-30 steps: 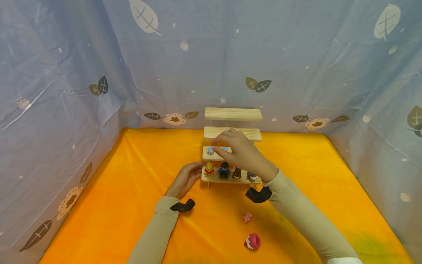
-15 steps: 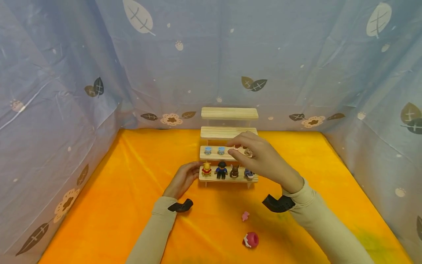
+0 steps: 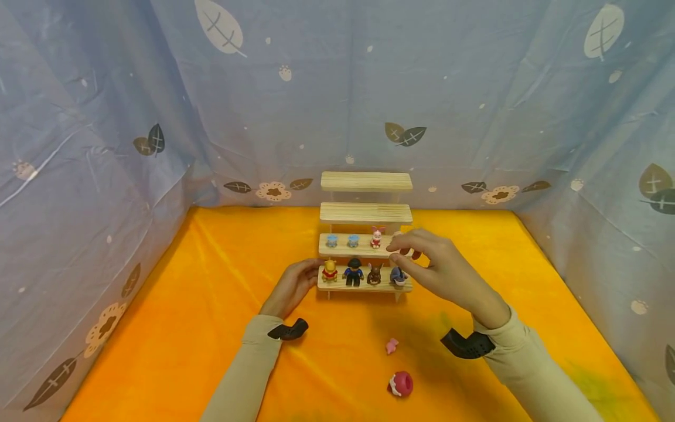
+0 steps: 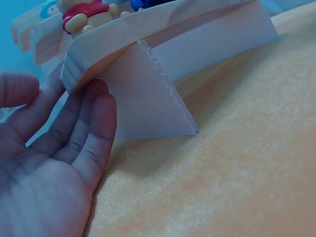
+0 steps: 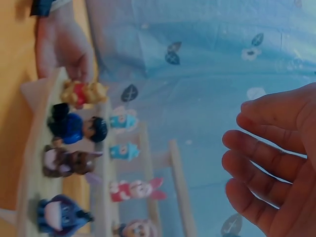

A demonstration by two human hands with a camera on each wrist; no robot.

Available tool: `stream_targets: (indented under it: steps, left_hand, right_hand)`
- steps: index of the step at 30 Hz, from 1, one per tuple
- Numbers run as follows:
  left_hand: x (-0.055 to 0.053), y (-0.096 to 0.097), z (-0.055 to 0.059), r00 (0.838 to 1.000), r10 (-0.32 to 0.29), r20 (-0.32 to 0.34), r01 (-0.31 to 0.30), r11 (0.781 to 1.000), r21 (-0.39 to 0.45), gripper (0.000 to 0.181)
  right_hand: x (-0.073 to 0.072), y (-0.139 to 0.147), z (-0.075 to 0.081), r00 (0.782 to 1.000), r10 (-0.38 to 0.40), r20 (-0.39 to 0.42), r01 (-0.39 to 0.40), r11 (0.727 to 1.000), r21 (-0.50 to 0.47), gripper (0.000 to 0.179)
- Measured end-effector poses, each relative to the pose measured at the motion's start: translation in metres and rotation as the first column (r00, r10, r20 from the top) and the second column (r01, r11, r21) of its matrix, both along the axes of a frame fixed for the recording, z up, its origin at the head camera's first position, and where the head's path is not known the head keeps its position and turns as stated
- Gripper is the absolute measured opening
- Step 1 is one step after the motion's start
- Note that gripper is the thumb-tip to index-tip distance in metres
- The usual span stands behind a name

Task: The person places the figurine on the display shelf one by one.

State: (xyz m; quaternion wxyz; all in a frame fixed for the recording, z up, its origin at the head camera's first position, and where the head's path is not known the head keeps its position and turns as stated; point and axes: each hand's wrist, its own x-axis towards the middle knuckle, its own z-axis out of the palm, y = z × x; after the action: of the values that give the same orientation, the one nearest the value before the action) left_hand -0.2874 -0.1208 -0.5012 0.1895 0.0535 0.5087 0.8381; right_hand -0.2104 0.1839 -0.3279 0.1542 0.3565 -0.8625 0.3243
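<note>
A stepped wooden display rack (image 3: 366,212) stands ahead. On its lowest step are a yellow bear figure (image 3: 329,271) in red, a toy man (image 3: 353,271) in blue and black, a brown eared figure (image 3: 374,274) and a blue-grey donkey figure (image 3: 398,276). The step above bears two light blue pieces (image 3: 353,241), a pink long-eared figure (image 3: 376,238) and another figure (image 5: 140,228), mostly behind my right hand in the head view. My left hand (image 3: 292,287) touches the lowest step's left end with relaxed fingers, thumb apart. My right hand (image 3: 448,272) hovers at the rack's right side, holding nothing.
A small pink figure (image 3: 392,346) lies on the orange cloth (image 3: 211,328) before the rack. Nearer to me is a hollow dark pink piece (image 3: 402,384) with a white edge. A grey-blue patterned curtain (image 3: 327,88) encloses the back and sides.
My right hand has moved right and down, away from the second step, uncovering the light blue pieces and the pink long-eared figure. My left hand stays at the rack's end.
</note>
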Motion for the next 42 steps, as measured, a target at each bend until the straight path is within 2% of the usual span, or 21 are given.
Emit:
stream_targets:
  steps: [8, 19, 27, 32, 36, 42]
  left_hand:
    - [0.001, -0.001, -0.003, 1.0, 0.001, 0.0, -0.001, 1.0, 0.002, 0.033]
    - [0.001, 0.0, -0.002, 0.999, 0.019, 0.029, -0.018, 1.0, -0.016, 0.03]
    - [0.001, 0.0, -0.003, 1.0, 0.018, 0.026, -0.017, 0.999, -0.027, 0.031]
    - [0.0, 0.001, -0.002, 1.0, 0.02, 0.011, -0.019, 1.0, -0.015, 0.031]
    - [0.0, 0.002, -0.001, 1.0, 0.024, 0.006, -0.024, 1.0, -0.01, 0.033]
    - [0.0, 0.001, 0.0, 1.0, 0.027, 0.01, -0.026, 1.0, -0.014, 0.034]
  right_hand:
    - [0.009, 0.01, -0.024, 0.995, 0.001, 0.102, 0.001, 1.0, -0.014, 0.026]
    - [0.024, 0.019, -0.059, 0.972, -0.008, 0.235, 0.012, 1.0, -0.017, 0.022]
    - [0.029, 0.028, -0.074, 0.938, -0.048, 0.342, 0.055, 0.998, -0.009, 0.018]
    - [0.031, 0.03, -0.081, 0.933, -0.046, 0.358, 0.055, 0.998, -0.013, 0.018]
    - [0.032, 0.03, -0.09, 0.924, -0.017, 0.382, 0.019, 1.0, -0.002, 0.018]
    - [0.034, 0.032, -0.103, 0.894, 0.051, 0.445, -0.061, 0.998, 0.008, 0.02]
